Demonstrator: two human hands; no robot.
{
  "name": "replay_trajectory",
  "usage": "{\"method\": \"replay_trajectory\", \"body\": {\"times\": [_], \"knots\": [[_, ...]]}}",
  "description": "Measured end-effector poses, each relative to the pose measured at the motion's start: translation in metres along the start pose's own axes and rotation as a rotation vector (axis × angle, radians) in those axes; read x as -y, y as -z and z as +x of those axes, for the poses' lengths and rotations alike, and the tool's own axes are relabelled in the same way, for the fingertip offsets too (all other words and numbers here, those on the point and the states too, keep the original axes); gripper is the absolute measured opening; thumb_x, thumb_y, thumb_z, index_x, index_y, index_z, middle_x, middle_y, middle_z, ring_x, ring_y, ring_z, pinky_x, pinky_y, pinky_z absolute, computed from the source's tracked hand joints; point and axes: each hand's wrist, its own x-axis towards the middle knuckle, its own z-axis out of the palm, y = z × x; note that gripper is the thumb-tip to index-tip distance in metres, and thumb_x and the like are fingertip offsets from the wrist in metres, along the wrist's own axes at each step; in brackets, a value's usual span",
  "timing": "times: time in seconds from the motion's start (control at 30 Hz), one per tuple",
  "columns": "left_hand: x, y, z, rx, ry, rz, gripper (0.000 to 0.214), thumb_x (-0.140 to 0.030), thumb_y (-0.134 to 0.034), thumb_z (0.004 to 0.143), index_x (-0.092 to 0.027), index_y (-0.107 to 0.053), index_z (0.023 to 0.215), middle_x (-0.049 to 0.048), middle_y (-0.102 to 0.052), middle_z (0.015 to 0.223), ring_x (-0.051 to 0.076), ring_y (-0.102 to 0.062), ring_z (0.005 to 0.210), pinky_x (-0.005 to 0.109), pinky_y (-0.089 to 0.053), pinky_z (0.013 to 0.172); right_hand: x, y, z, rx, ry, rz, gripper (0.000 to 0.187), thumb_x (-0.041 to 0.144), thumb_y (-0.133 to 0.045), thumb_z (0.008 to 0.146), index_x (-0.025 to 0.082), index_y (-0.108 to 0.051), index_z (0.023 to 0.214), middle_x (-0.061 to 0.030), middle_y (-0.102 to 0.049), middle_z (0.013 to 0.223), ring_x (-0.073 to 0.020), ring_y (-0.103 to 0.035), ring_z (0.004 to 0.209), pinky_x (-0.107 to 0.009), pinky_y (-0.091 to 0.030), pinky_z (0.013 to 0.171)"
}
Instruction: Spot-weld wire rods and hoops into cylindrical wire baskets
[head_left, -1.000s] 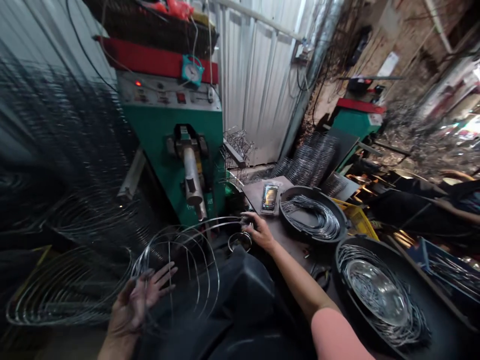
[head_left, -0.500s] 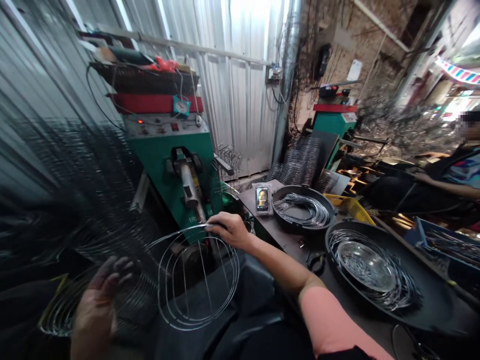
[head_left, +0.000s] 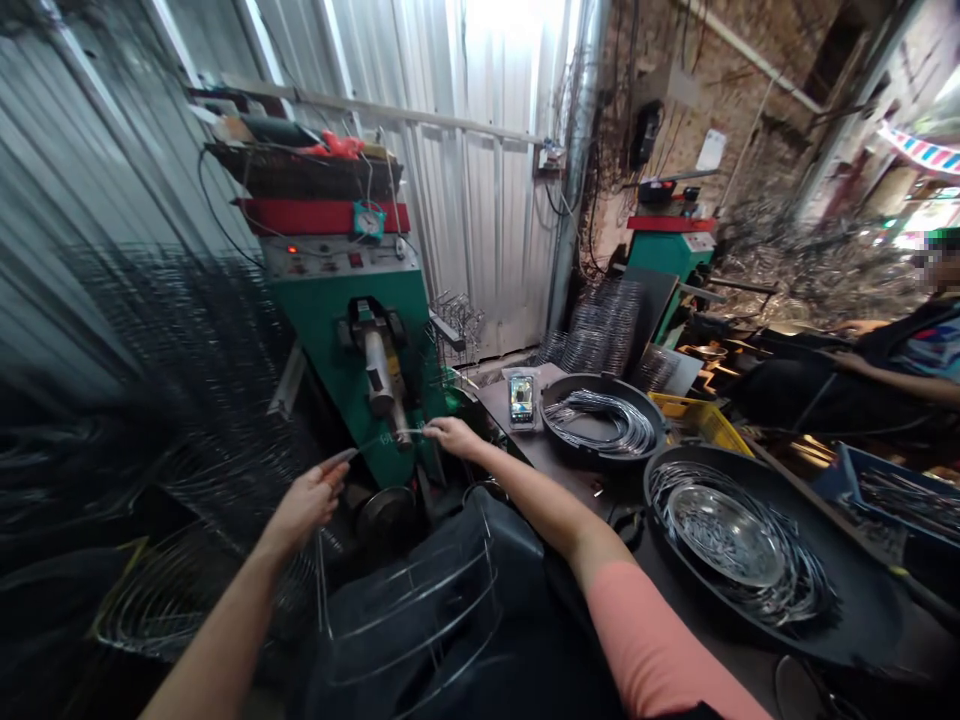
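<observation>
A round wire frame point(head_left: 409, 600) rests on my lap, its top rim raised toward the green spot-welding machine point(head_left: 352, 320). My left hand point(head_left: 307, 500) pinches the frame's top wire at the left. My right hand point(head_left: 452, 436) pinches the same wire at the right, just beside the machine's grey electrode arm point(head_left: 382, 375). A round lower electrode point(head_left: 386, 515) sits below, between my hands.
Stacks of finished wire frames point(head_left: 180, 420) fill the left. On the bench at the right lie a phone point(head_left: 521, 398) and two black basins of wire rings point(head_left: 600, 425) point(head_left: 742, 540). A yellow crate point(head_left: 701, 420) and another seated person point(head_left: 885, 360) are farther right.
The frame has tipped down flat onto my lap. My left hand rose and took hold of the top wire; my right hand moved up to the electrode arm.
</observation>
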Motion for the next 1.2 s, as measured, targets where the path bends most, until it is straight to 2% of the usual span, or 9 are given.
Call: {"method": "replay_trajectory", "body": {"times": [0.1, 0.23, 0.33, 0.43, 0.5, 0.67, 0.8, 0.93, 1.2], "knots": [[0.028, -0.008, 0.010, 0.033, 0.080, -0.005, 0.042, -0.021, -0.048, 0.079, -0.020, -0.050, 0.121, 0.0003, -0.053, 0.068, 0.003, -0.033, 0.035, 0.015, -0.019, 0.033, -0.030, -0.023, -0.007, 0.038, -0.005, -0.017, 0.020, 0.023, -0.050, 0.084, 0.015, -0.066, 0.093, -0.0008, -0.065, 0.085, -0.0117, -0.055, 0.079, -0.018, -0.038, 0.069], [0.049, -0.010, 0.021, 0.092, 0.116, -0.059, 0.043, -0.025, -0.051, 0.077, -0.022, -0.050, 0.120, -0.0018, -0.049, 0.065, 0.004, -0.035, 0.037, 0.015, -0.019, 0.034, -0.047, -0.037, -0.008, 0.045, 0.030, -0.031, 0.023, 0.022, -0.048, 0.087, 0.018, -0.064, 0.103, -0.0002, -0.066, 0.092, -0.0120, -0.058, 0.084, -0.018, -0.040, 0.073], [0.063, -0.009, 0.033, 0.123, 0.113, -0.084, 0.046, -0.033, -0.053, 0.076, -0.022, -0.050, 0.121, -0.0059, -0.040, 0.057, 0.004, -0.029, 0.035, 0.015, -0.017, 0.035, -0.054, -0.041, -0.007, 0.066, 0.059, -0.150, 0.025, 0.024, -0.046, 0.088, 0.020, -0.062, 0.108, -0.0006, -0.067, 0.091, -0.0123, -0.059, 0.083, -0.018, -0.040, 0.072], [0.074, -0.010, 0.042, 0.184, 0.056, -0.092, 0.051, -0.036, -0.053, 0.075, -0.018, -0.050, 0.122, -0.0052, -0.043, 0.058, 0.004, -0.029, 0.036, 0.016, -0.019, 0.035, -0.063, -0.044, -0.008, 0.097, 0.101, -0.348, 0.026, 0.028, -0.044, 0.090, 0.023, -0.059, 0.111, -0.0017, -0.067, 0.093, -0.0136, -0.060, 0.083, -0.020, -0.040, 0.071], [0.076, -0.011, 0.047, 0.227, -0.049, -0.027, 0.053, -0.037, -0.052, 0.074, -0.015, -0.051, 0.122, -0.0025, -0.050, 0.061, 0.006, -0.036, 0.040, 0.019, -0.027, 0.038, -0.067, -0.047, -0.008, 0.121, 0.134, -0.471, 0.027, 0.029, -0.041, 0.091, 0.023, -0.057, 0.112, -0.0036, -0.066, 0.095, -0.0146, -0.060, 0.084, -0.020, -0.040, 0.070], [0.069, -0.013, 0.062, 0.219, -0.344, 0.416, 0.052, -0.041, -0.042, 0.078, -0.011, -0.056, 0.118, 0.0047, -0.066, 0.074, 0.017, -0.058, 0.063, 0.028, -0.045, 0.059, -0.067, -0.051, -0.005, 0.166, 0.176, -0.659, 0.028, 0.025, -0.034, 0.092, 0.019, -0.054, 0.111, -0.0080, -0.062, 0.100, -0.0151, -0.060, 0.084, -0.021, -0.040, 0.068], [0.064, -0.016, 0.071, 0.181, -0.415, 0.485, 0.049, -0.045, -0.044, 0.078, -0.017, -0.060, 0.114, 0.0063, -0.067, 0.102, 0.022, -0.059, 0.095, 0.031, -0.042, 0.084, -0.061, -0.052, -0.001, 0.202, 0.168, -0.720, 0.034, 0.025, -0.031, 0.093, 0.022, -0.046, 0.124, -0.0076, -0.062, 0.102, -0.0159, -0.060, 0.087, -0.022, -0.041, 0.071], [0.064, -0.018, 0.073, 0.205, -0.474, 0.524, 0.048, -0.044, -0.042, 0.080, -0.017, -0.058, 0.117, 0.0066, -0.066, 0.107, 0.022, -0.059, 0.098, 0.031, -0.042, 0.085, -0.058, -0.050, -0.001, 0.264, 0.128, -0.821, 0.041, 0.026, -0.027, 0.093, 0.028, -0.033, 0.134, -0.0072, -0.063, 0.100, -0.0171, -0.061, 0.086, -0.024, -0.042, 0.070], [0.072, -0.018, 0.072, 0.220, -0.552, 0.561, 0.041, -0.034, -0.039, 0.083, -0.018, -0.058, 0.116, 0.0050, -0.063, 0.113, 0.020, -0.058, 0.101, 0.032, -0.041, 0.089, -0.046, -0.049, -0.001, 0.324, 0.176, -0.914, 0.040, 0.015, -0.025, 0.090, 0.020, -0.036, 0.129, -0.0136, -0.055, 0.113, -0.0191, -0.060, 0.092, -0.025, -0.045, 0.068]]}}
